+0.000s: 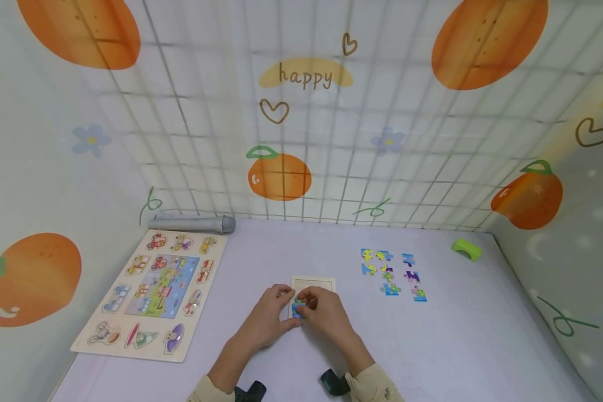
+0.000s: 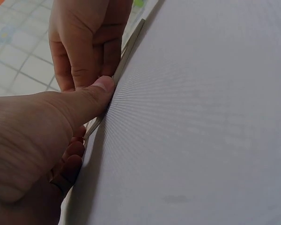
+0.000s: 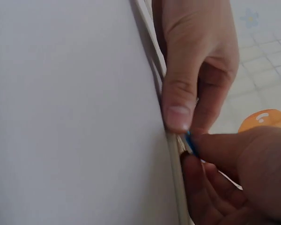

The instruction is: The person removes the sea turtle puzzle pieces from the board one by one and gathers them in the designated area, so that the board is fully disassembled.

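Note:
A small pale puzzle tray [image 1: 314, 278] lies on the table in the head view, between both hands. My left hand [image 1: 266, 317] grips its left and near edges; the thumb presses on the near edge in the left wrist view. Over the tray, my right hand [image 1: 328, 315] pinches a blue puzzle piece [image 3: 192, 143] between thumb and fingers, best seen in the right wrist view. A blue patch of puzzle [image 1: 296, 310] shows in the tray's near left corner. The hands hide much of the tray's inside.
Several loose puzzle pieces [image 1: 391, 289] lie to the right. A large picture board [image 1: 85, 340] is on the left, with a grey cylinder [image 1: 193, 224] behind it. A green arched block [image 1: 466, 249] sits at the far right. A printed curtain over a grid stands behind.

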The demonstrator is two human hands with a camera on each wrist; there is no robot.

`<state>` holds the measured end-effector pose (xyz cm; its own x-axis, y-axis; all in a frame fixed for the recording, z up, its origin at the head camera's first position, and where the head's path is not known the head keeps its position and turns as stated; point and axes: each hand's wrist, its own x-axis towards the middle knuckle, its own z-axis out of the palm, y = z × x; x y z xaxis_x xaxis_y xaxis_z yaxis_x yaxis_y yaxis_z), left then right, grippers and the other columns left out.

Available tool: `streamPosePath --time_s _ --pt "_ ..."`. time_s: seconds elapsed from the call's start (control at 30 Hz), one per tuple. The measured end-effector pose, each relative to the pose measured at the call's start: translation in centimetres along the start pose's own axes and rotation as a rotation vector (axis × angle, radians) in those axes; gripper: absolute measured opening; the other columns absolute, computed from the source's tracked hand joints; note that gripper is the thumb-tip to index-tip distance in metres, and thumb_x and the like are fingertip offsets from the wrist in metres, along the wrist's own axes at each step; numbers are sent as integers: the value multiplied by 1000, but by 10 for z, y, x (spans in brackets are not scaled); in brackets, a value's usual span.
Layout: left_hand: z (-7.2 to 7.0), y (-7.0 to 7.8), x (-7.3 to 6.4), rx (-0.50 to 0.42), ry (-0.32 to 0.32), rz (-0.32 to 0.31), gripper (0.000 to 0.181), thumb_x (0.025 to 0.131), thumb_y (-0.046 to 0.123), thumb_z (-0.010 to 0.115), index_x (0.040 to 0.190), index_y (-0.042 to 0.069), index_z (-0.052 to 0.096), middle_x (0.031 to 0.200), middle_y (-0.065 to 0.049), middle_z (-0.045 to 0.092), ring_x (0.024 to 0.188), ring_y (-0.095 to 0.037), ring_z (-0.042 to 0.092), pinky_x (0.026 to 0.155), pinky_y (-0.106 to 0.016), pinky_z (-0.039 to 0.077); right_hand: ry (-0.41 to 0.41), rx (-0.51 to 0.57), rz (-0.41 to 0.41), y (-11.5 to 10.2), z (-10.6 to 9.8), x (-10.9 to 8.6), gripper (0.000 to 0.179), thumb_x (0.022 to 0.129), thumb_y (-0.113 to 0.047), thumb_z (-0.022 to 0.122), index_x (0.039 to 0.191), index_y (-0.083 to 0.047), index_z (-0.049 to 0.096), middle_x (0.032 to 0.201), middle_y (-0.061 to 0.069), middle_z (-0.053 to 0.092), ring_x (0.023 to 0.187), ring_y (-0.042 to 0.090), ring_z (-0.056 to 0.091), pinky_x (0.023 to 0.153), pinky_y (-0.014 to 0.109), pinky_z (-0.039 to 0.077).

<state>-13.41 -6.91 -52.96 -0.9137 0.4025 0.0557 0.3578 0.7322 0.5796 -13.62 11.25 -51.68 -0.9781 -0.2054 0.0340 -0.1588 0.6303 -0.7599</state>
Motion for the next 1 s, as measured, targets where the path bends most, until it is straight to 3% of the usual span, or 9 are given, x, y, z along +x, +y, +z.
streamPosePath --time_s 0.4,0.77,1.0 --pt "2 -2 -1 6 21 18 71 87 37 82 143 0 58 144 -8 53 128 -25 53 105 -43 51 103 -21 82 -2 12 0 19 82 -14 84 99 -8 76 84 -1 75 72 6 64 62 20 51" --pt "2 -3 0 12 1 7 72 89 39 79 145 0 55 147 -7 51 131 -26 51 106 -44 50 84 -83 75 -3 6 3 15 83 -13 84 96 -7 81 82 1 77 72 8 66 60 21 52" --pt "2 -2 -1 15 -8 -9 73 88 37 80 146 1 54 147 -8 51 130 -25 51 106 -44 51 67 -107 115 0 -5 3 15 83 -13 84 96 -8 80 86 2 78 74 10 65 65 25 55"
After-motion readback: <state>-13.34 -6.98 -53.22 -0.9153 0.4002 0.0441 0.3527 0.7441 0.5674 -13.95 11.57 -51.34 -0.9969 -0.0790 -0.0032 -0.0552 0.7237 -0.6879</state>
